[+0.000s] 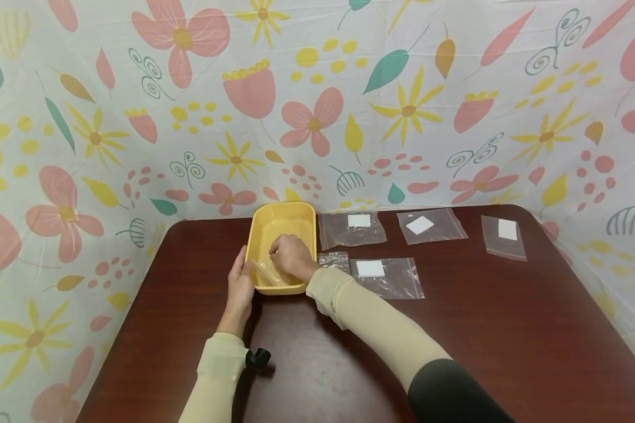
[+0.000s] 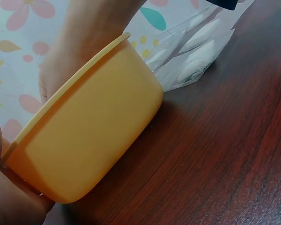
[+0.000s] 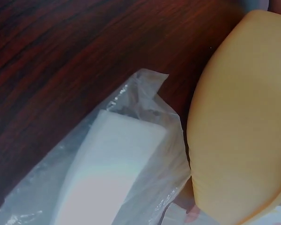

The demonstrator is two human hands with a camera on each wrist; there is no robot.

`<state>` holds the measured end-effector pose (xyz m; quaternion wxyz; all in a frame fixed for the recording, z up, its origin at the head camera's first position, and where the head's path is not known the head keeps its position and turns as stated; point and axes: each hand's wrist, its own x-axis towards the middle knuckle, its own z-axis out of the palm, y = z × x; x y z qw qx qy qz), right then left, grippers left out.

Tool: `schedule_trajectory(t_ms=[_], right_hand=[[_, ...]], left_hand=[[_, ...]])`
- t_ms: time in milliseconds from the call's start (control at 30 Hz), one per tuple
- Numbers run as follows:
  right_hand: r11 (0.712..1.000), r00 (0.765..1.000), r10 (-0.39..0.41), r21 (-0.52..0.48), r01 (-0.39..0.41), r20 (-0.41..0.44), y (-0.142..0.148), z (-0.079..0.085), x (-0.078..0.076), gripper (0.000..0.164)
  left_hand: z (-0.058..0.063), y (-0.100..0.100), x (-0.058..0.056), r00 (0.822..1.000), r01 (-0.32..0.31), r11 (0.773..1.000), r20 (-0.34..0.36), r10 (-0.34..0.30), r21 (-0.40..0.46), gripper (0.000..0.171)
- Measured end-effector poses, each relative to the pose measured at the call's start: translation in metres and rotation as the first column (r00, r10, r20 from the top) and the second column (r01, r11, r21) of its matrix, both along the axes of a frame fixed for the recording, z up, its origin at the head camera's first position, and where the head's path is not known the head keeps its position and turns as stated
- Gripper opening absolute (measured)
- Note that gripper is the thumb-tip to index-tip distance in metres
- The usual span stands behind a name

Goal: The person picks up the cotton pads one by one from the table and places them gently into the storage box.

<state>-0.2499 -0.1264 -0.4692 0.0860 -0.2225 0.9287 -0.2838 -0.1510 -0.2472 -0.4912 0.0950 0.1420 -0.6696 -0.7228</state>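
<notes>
A yellow plastic basin (image 1: 310,226) stands near the back of the table, with a crumpled clear plastic bag (image 1: 267,273) in its near end. At the basin's left side, my left hand (image 1: 240,288) grips the wall; the left wrist view has this hand (image 2: 14,197) at the lower left, about the rim. My right hand (image 1: 292,257) is inside the basin with its fingers bent, above and beside the clear bag. Whether these fingers pinch anything is hidden. In the left wrist view the right hand (image 2: 61,77) is partly behind the basin wall.
Clear zip bags with white pieces lie right of the basin: one at the back (image 1: 349,230), another beside it (image 1: 433,226), one far right (image 1: 504,238), one nearer (image 1: 388,279). A further clear bag (image 1: 334,261) touches or nearly touches the basin. A patterned cloth (image 1: 317,117) hangs behind.
</notes>
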Motion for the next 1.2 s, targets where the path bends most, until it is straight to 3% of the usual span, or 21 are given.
schedule_trajectory(t_ms=[233,367,633,967,1200], right_hand=[[0.999,1.0,0.019,-0.026,-0.019,0.004,0.004,0.007,0.0,0.012],[0.993,0.999,0.053,-0.105,-0.052,0.011,0.008,0.011,0.0,0.013],[0.933,0.981,0.155,-0.344,-0.105,0.121,0.025,0.018,0.005,0.02],[0.887,0.964,0.174,-0.457,-0.066,0.2,0.064,0.034,0.009,0.024],[0.863,0.971,0.163,-0.502,-0.054,0.177,0.097,0.04,0.009,0.022]], left_hand=[[0.002,0.003,-0.002,1.0,-0.002,1.0,0.009,0.002,-0.023,0.052],[0.002,0.003,-0.003,1.0,-0.002,0.999,0.02,0.002,-0.032,0.051],[-0.001,0.005,0.0,0.999,0.002,1.0,0.032,-0.001,-0.024,0.052],[0.002,0.003,0.001,0.999,-0.016,0.999,0.032,0.017,-0.033,0.051],[0.002,0.002,0.003,0.999,-0.019,0.999,0.048,0.021,-0.046,0.051]])
